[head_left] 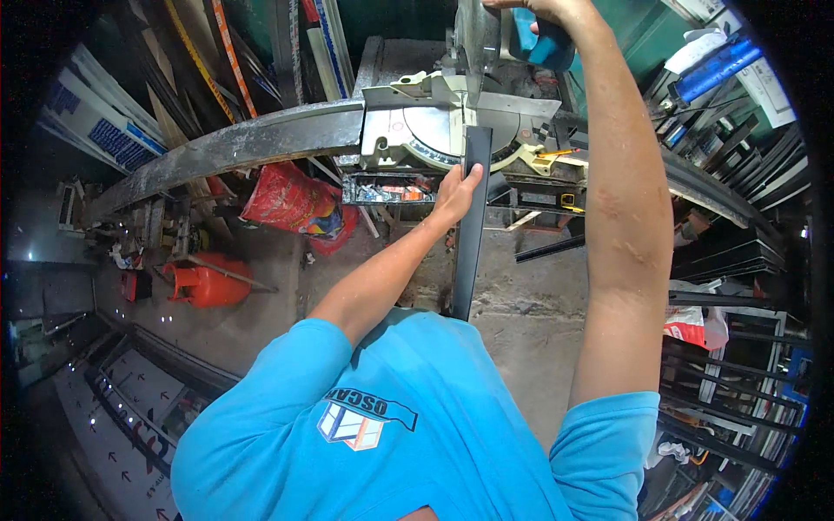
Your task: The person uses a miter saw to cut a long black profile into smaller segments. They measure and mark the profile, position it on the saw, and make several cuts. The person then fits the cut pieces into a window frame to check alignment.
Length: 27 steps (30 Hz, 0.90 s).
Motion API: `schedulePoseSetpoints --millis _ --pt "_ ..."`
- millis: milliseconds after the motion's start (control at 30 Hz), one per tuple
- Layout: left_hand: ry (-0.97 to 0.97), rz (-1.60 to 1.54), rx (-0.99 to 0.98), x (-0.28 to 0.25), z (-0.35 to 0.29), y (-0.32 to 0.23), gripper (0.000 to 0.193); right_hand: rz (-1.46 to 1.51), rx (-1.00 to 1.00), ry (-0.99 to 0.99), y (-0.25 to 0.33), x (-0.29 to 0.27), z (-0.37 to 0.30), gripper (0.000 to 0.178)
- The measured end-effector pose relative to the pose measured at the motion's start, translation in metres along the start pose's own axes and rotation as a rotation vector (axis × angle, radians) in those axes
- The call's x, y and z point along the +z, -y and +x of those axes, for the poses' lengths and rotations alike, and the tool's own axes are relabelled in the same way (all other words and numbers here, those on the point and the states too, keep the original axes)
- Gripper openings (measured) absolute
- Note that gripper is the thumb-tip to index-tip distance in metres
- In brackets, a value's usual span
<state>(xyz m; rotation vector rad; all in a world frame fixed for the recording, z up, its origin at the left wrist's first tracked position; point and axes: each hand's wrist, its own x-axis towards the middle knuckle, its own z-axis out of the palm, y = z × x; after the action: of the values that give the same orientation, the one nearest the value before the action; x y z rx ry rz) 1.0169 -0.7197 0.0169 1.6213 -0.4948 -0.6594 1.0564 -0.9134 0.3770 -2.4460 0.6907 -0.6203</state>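
Observation:
A miter saw (417,130) with a pale round base stands in front of me. My left hand (459,195) is closed around a long dark metal profile (471,234). The profile's far end rests on the saw base below the blade guard (476,43), and its near end reaches toward my shirt. At the top edge of the head view, my right hand (552,10) is closed on the saw's teal handle section (539,42). Part of that hand lies outside the picture. The blade's edge is hidden by the guard.
A long metal support rail (252,143) runs left from the saw. Below it are a red sack (287,204) and an orange gas cylinder (213,280). A tray of small items (391,188) sits under the saw's front. Metal profiles (730,382) are stacked at right.

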Motion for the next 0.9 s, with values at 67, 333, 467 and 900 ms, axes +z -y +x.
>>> schedulePoseSetpoints --millis 67,333,467,900 --pt "-0.021 0.033 0.063 0.004 -0.004 -0.003 0.052 0.073 0.06 0.016 0.0 -0.006 -0.008 0.112" --pt "-0.03 0.059 0.034 0.007 -0.007 -0.003 0.052 0.062 0.047 -0.027 0.008 -0.01 -0.03 0.1" --pt "-0.058 0.059 0.032 0.007 -0.013 0.0 0.053 0.045 0.073 -0.043 0.005 0.004 -0.045 0.1" --pt "-0.016 -0.013 0.034 0.011 -0.005 0.009 0.057 -0.001 -0.054 -0.22 -0.02 0.025 -0.075 0.1"
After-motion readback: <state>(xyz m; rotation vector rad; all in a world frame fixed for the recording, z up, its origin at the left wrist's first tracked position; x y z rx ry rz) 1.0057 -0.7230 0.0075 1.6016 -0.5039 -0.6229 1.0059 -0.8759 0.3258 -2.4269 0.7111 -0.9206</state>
